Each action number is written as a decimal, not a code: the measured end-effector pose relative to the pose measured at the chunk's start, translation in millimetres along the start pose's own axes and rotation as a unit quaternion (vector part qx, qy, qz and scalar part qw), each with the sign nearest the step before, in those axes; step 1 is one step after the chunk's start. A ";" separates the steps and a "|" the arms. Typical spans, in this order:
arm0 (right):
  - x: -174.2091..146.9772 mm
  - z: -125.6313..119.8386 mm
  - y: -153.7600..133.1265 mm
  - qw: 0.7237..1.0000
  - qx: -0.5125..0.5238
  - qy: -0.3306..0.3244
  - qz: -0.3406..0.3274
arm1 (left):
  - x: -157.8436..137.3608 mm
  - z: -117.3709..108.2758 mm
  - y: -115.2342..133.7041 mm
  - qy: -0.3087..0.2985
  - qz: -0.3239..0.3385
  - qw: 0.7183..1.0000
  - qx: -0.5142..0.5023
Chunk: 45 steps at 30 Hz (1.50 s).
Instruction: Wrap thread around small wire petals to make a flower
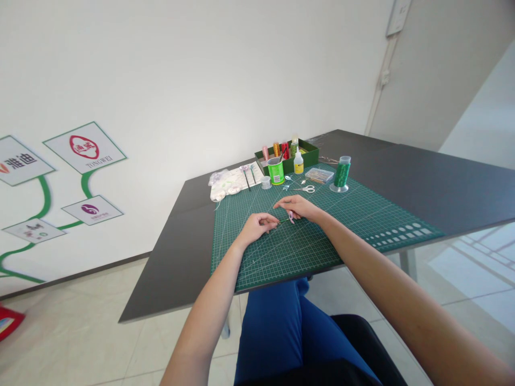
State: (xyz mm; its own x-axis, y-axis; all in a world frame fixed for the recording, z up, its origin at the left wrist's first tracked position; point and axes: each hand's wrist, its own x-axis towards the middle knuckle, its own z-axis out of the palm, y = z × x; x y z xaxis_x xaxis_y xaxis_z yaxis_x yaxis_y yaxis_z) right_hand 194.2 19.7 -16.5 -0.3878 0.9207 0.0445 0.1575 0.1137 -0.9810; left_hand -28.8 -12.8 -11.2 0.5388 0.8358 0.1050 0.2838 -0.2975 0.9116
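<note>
My left hand [259, 226] is closed, its fingertips pinched on one end of a thin green stem [284, 220] just above the mat. At the stem's other end is a small purple-and-white petal piece [291, 216], under my right hand [298, 207]. My right thumb and fingers point left and come together at the tips. Whatever they hold there is too fine to make out. Beyond my hands, white-handled scissors [308, 188] lie on the green cutting mat [257, 262], near small pale-blue leaf-like pieces [286, 187].
A green thread spool [341, 174] stands right of a clear flat case [319, 175]. Behind are a glue bottle [298, 162], a green can [276, 172] and a dark green box [309, 155] with thread spools. White padding [225, 185] bears finished-looking stems [245, 177] at the back left.
</note>
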 end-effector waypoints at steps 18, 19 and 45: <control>0.4 1.3 -1.2 0.997 -0.062 0.019 0.032 | -1.2 0.8 2.8 0.007 0.000 1.000 -0.012; 0.2 1.5 -1.8 0.997 -0.062 0.018 0.033 | -1.2 0.9 2.8 0.007 -0.001 1.000 -0.012; 0.9 1.9 -1.9 0.997 -0.063 0.027 0.038 | -2.5 0.4 7.6 0.017 0.004 0.999 -0.038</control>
State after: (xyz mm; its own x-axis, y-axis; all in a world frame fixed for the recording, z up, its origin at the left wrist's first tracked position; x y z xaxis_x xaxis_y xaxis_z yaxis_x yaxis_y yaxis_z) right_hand 191.8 19.6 -14.9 -0.3209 0.9470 -0.0152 0.2977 0.0856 -0.9508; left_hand -27.7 -17.3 -4.7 0.5127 0.8493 0.1257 0.2168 -0.2697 0.9382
